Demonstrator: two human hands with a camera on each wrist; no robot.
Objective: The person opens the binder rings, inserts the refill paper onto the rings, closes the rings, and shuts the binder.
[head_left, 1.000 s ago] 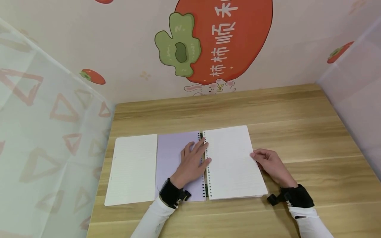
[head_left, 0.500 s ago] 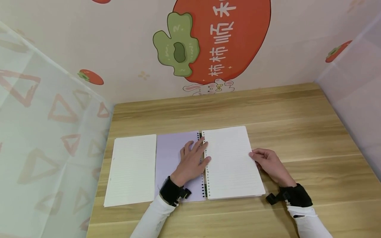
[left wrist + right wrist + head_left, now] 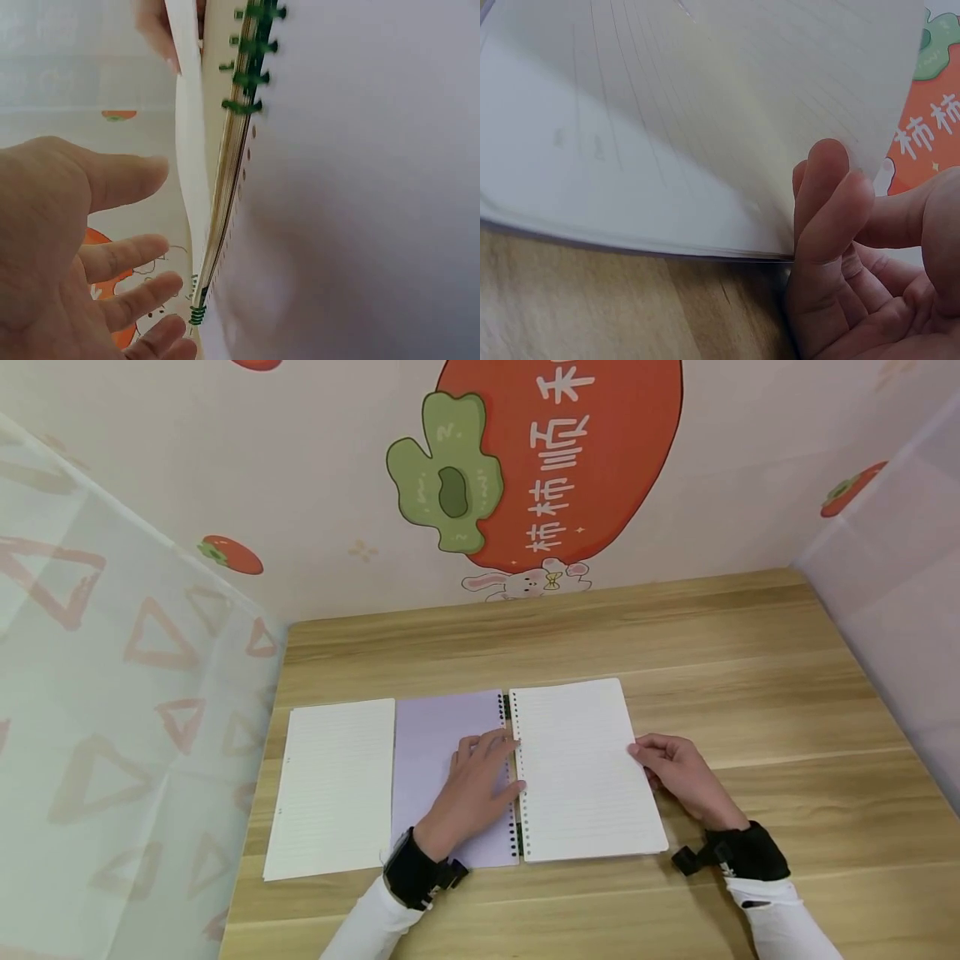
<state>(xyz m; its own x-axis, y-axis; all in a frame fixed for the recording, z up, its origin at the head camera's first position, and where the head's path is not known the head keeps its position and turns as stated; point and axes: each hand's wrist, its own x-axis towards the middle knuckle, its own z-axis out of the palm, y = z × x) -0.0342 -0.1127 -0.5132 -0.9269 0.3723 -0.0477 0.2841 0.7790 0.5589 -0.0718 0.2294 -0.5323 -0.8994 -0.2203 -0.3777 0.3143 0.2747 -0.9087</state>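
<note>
A loose-leaf notebook lies open, its purple cover point(image 3: 427, 743) to the left and white lined pages point(image 3: 581, 777) to the right. Green binding rings point(image 3: 251, 56) show along the spine; the pages' punched holes run beside them. Over the cover, my left hand point(image 3: 472, 789) has its fingers spread toward the spine, fingertips right at the holed edge in the head view. My right hand point(image 3: 682, 777) pinches the pages' outer edge, thumb on top. In the right wrist view, fingers point(image 3: 829, 217) lie under a lifted sheet point(image 3: 817, 82), with more pages below it.
A stack of loose lined paper point(image 3: 333, 785) lies left of the purple cover, against its edge. The wooden table point(image 3: 795, 710) extends to the right and behind. A patterned back wall point(image 3: 322, 485) and pale side panels enclose it.
My left hand has slid down and slightly left along the spine, toward the body. The right hand keeps its pinch on the page edge, nearly still.
</note>
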